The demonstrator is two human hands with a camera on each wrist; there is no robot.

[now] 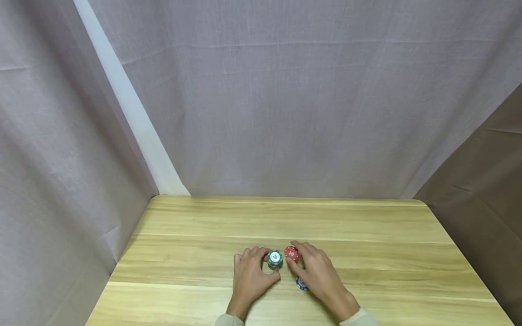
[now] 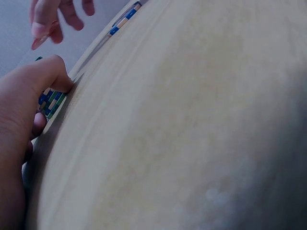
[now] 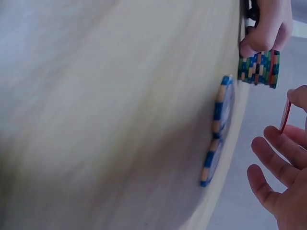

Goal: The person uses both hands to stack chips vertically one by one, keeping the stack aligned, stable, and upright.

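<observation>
A stack of poker chips [image 1: 275,260], a green one on top, stands on the table. My left hand [image 1: 252,276] holds it between thumb and fingers. In the right wrist view the stack [image 3: 259,68] shows blue, green and red edges, with fingers of the left hand [image 3: 271,28] against it. My right hand [image 1: 322,274] pinches a red poker chip [image 1: 291,253] between thumb and index finger. The chip is raised above the table beside the stack; its thin edge [image 3: 286,116] shows in the right wrist view. Below the right hand lies a blue poker chip [image 1: 301,284], partly covered.
The right wrist view shows two blue-edged chips lying flat, a nearer chip [image 3: 211,163] and a farther chip [image 3: 223,105]. A wooden table [image 1: 195,253] carries everything. Grey curtains [image 1: 265,113] hang behind and to the left, a brown cloth [image 1: 485,190] to the right.
</observation>
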